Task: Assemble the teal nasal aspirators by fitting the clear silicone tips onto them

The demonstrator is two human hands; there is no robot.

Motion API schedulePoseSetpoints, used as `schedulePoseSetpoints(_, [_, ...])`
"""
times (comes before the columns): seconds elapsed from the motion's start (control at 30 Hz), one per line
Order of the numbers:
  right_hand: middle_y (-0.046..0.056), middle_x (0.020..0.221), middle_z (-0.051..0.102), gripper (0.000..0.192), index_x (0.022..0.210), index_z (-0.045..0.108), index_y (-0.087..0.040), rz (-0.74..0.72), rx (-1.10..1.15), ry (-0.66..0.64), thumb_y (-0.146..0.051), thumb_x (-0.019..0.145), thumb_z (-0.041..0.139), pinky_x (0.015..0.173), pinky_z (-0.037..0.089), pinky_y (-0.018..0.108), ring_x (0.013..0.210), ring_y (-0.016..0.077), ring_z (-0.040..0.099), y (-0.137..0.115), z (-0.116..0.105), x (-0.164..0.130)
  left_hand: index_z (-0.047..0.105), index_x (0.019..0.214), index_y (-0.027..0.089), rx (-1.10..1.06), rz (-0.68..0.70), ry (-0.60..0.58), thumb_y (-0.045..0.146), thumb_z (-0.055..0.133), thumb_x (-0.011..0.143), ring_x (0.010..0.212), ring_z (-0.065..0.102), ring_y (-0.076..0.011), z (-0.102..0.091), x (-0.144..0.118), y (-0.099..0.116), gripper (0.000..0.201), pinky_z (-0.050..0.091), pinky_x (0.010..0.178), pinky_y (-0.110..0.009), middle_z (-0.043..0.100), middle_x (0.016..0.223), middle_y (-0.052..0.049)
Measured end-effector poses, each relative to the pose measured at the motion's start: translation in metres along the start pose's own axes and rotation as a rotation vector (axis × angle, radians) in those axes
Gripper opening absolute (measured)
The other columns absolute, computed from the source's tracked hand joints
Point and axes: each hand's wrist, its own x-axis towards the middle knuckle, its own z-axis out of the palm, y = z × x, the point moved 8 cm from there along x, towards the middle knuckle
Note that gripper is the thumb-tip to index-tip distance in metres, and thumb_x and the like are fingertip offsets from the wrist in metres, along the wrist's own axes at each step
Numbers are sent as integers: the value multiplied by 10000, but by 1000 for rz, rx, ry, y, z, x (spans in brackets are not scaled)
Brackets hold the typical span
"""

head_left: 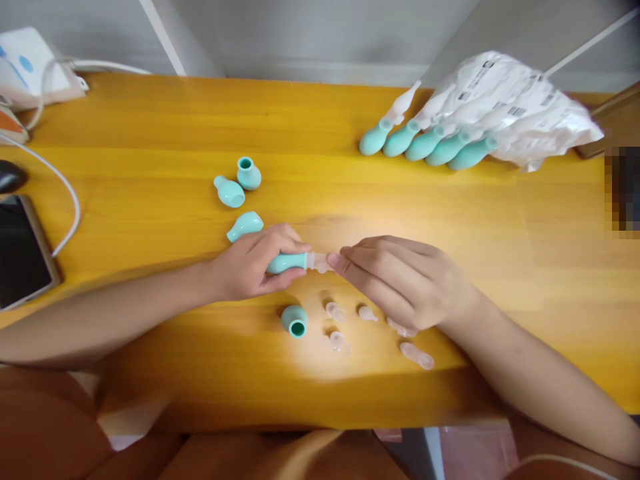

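My left hand [265, 262] is closed round a teal rubber bulb [287, 263], its neck pointing right. A translucent nozzle piece [319, 261] sits at the mouth of that neck. Thumb and fingers of my right hand [400, 277] pinch the nozzle's far end, which they partly cover. Below stands another teal bulb [295, 321] with its dark opening showing. Several small clear plastic tips, among them one tip [367, 313] and a longer piece [417, 356], lie under my right hand. Beyond my left hand are three loose teal bulbs [231, 193].
At the back right, several teal bulbs with nozzles fitted [423, 143] lie in a row against a plastic bag [505, 100] with printed labels. On the left are a phone-like device [23, 253], a white cable [70, 193], a dark mouse [11, 177] and a white box [37, 67].
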Motion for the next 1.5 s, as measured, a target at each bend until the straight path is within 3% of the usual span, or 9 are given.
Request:
schedulePoseSetpoints(0.17, [121,994,811,309,1349,709,-81,60,47,-28,-76,1186,447,737,676,388,860,239,757,3,4,-3,616,1398,192,24,51,10,295,719,1153,1012,826,-208,0,-1,2,285,704,837,-317,790,1127,-96])
schedulePoseSetpoints(0.5, [134,977,789,274,1359,690,-27,103,154,-13,-47,1148,517,733,677,392,855,258,764,6,6,-4,626,1405,197,31,70,-35,284,733,1138,1015,837,-214,1,-2,2,301,708,845,-316,807,1152,-109])
schedulePoseSetpoints(0.67, [114,1010,794,314,1430,675,-89,164,193,-3,-62,1148,541,735,671,394,885,256,777,8,13,-11,631,1445,215,2,77,-38,266,761,1109,1020,836,-253,2,0,3,363,718,844,-377,815,1145,-117])
schedulePoseSetpoints(0.97, [98,1017,810,366,1486,668,-74,190,239,-17,-60,1120,669,727,670,354,862,226,788,8,13,-10,594,1449,207,32,89,-46,312,726,1149,999,814,-224,5,-1,4,345,687,788,-321,792,1119,-101])
schedulePoseSetpoints(1.23, [59,1021,834,154,1261,791,-201,547,749,173,-278,1128,779,755,662,291,845,161,784,31,4,-3,544,1510,198,-43,81,-52,457,735,1149,1093,790,-254,4,4,3,485,709,911,-384,776,1198,-126])
schedulePoseSetpoints(1.4, [57,990,830,146,1198,791,-198,683,817,288,-323,1124,785,664,628,275,794,165,779,43,-2,-8,504,1593,224,-61,55,-111,507,725,1147,1090,799,-280,10,3,1,573,703,854,-395,777,1291,-157])
schedulePoseSetpoints(1.5, [69,982,832,118,1194,818,-211,744,755,371,-298,1123,780,589,594,283,718,165,755,52,-26,-12,518,1567,216,-65,33,-117,490,727,1146,905,748,-220,11,1,-2,545,657,731,-339,776,1236,-148])
